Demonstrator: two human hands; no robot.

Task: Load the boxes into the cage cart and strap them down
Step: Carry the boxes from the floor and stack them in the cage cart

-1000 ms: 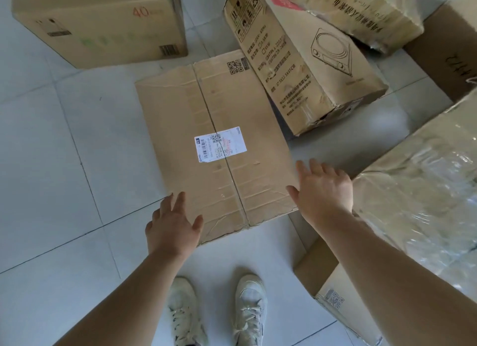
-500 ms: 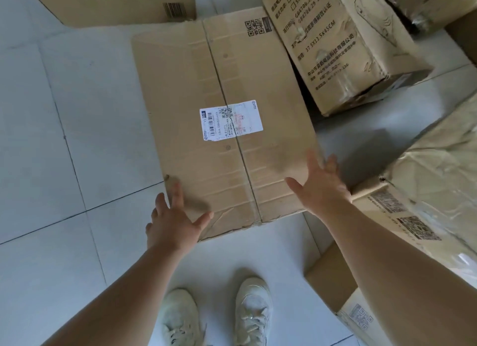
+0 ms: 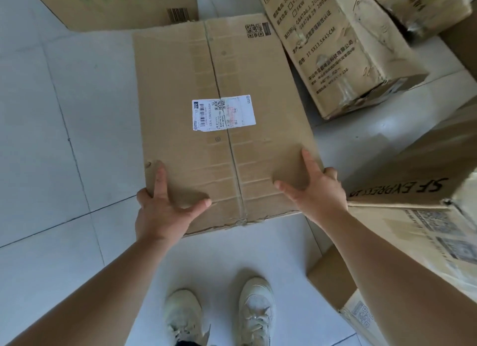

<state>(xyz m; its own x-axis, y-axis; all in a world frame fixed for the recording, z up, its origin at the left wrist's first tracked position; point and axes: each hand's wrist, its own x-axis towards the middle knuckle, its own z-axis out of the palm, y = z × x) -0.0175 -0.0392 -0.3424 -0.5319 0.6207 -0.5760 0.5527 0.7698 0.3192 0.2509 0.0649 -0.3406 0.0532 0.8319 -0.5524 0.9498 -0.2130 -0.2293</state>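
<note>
A flat brown cardboard box with a white shipping label lies on the tiled floor right in front of my feet. My left hand sits on its near left corner, index finger and thumb spread on top and the other fingers curled over the left edge. My right hand holds the near right corner the same way, with fingers wrapped over the right side. No cage cart or strap is in view.
A printed carton leans close against the box's far right side. Another carton stands behind it at top left. Stacked cartons, one marked SF Express, crowd my right arm. My shoes stand on pale floor tiles.
Both hands have moved forward from hovering near the box's front edge and now lie on its near corners, fingers over the sides. The view has dropped closer to the box.
</note>
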